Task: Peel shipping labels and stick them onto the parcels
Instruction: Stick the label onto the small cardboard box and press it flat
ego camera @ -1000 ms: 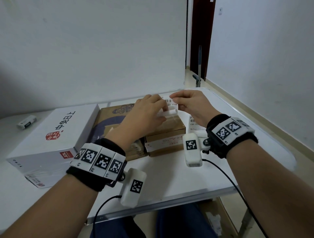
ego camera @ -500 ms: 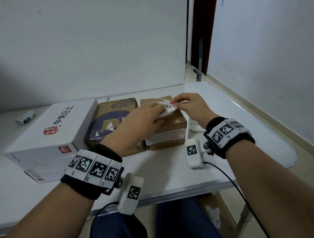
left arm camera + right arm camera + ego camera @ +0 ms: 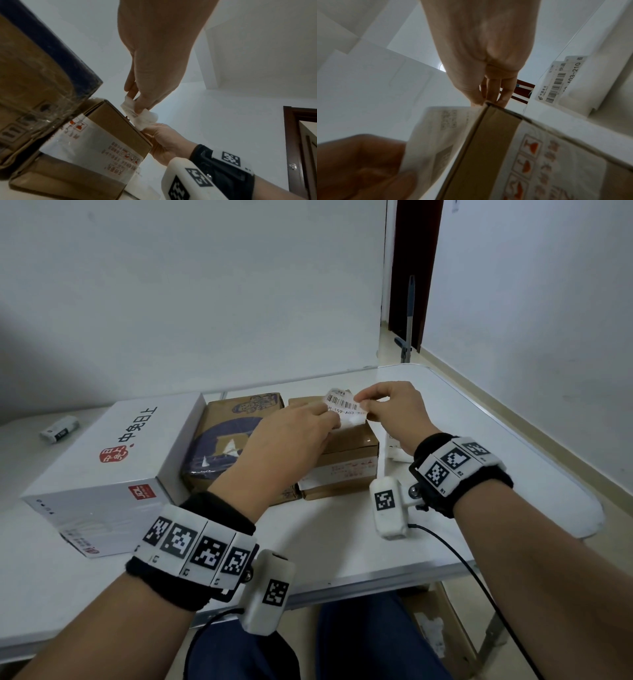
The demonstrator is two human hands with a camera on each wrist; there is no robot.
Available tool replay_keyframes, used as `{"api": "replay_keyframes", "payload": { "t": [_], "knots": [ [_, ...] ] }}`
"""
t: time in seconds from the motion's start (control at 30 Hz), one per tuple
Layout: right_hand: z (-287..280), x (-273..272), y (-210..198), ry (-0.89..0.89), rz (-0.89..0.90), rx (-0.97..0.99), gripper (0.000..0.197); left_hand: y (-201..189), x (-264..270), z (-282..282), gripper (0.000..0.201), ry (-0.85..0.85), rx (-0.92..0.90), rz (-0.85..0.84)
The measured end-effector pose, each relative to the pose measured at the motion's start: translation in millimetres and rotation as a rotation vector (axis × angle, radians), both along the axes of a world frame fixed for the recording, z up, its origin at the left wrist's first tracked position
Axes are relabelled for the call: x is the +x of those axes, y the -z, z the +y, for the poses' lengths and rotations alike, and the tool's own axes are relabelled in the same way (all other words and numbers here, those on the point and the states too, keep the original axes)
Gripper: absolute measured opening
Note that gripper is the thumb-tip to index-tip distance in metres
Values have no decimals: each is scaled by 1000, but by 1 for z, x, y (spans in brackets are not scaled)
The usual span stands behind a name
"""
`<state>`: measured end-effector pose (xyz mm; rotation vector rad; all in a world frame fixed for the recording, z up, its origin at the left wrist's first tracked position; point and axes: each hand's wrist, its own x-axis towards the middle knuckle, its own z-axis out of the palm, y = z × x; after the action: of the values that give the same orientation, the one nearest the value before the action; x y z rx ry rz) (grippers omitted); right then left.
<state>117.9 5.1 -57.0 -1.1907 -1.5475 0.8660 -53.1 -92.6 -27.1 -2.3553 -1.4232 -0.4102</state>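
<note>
A white shipping label with a barcode hangs just over the top of the small brown parcel. My left hand pinches the label's near left part, thumb under it in the left wrist view. My right hand pinches its right edge. In the right wrist view the label curls up beside the parcel's top edge, and the right fingertips sit at that edge. Whether the label touches the cardboard is hidden by the fingers.
A brown parcel with a blue print lies left of the small one, then a large white box. More labels lie on the white table to the right. A small white object sits far left.
Both hands have come down with the label from above the small parcel to its top. The barcode side now faces up over the far part of the parcel.
</note>
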Motion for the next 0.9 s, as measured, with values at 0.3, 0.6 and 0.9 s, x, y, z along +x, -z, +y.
{"api": "replay_keyframes", "payload": {
  "t": [0.3,0.6,0.9],
  "knots": [
    [-5,3,3,51,-56,46,17,2,3,3,12,-24,-136,-87],
    [-22,-2,5,154,-317,153,23,8,-3,3,36,-113,-197,-190],
    [-41,4,7,155,-294,124,22,-5,-21,2,26,-28,-335,-224]
  ]
}}
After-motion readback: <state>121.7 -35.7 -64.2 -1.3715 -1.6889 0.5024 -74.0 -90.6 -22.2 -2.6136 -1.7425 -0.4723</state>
